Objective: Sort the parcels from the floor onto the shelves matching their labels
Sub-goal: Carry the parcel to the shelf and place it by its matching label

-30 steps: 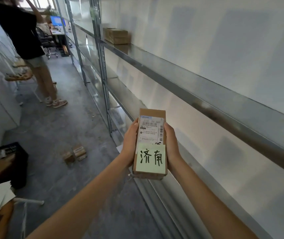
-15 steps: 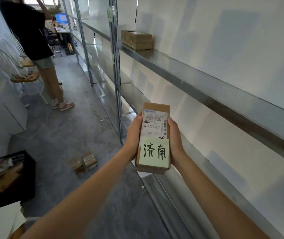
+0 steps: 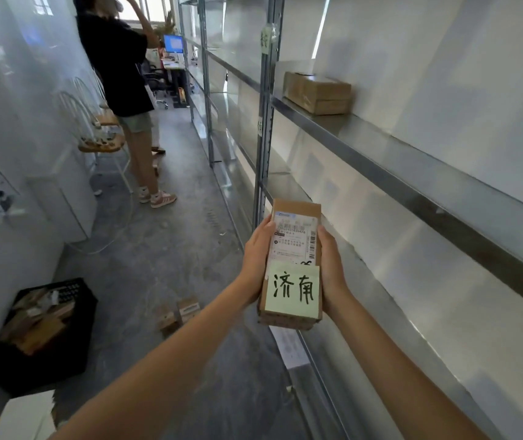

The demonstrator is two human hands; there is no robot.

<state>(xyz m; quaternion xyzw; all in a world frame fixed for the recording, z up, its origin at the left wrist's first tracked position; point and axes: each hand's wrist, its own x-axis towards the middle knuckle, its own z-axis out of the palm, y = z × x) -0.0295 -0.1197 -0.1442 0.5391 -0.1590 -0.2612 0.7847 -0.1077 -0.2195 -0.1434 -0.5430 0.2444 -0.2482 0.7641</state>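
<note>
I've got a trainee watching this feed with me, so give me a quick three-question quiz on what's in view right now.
1. True or false: the held parcel is gripped by the left hand and the right hand together.
2. What is handwritten on the green sticky note?
3. Where do the two small parcels lie? A) upper shelf B) floor C) black crate

Key: 1 true; 2 济南; 3 B. The upper shelf carries a stack of brown boxes; the black crate sits by the left wall.
</note>
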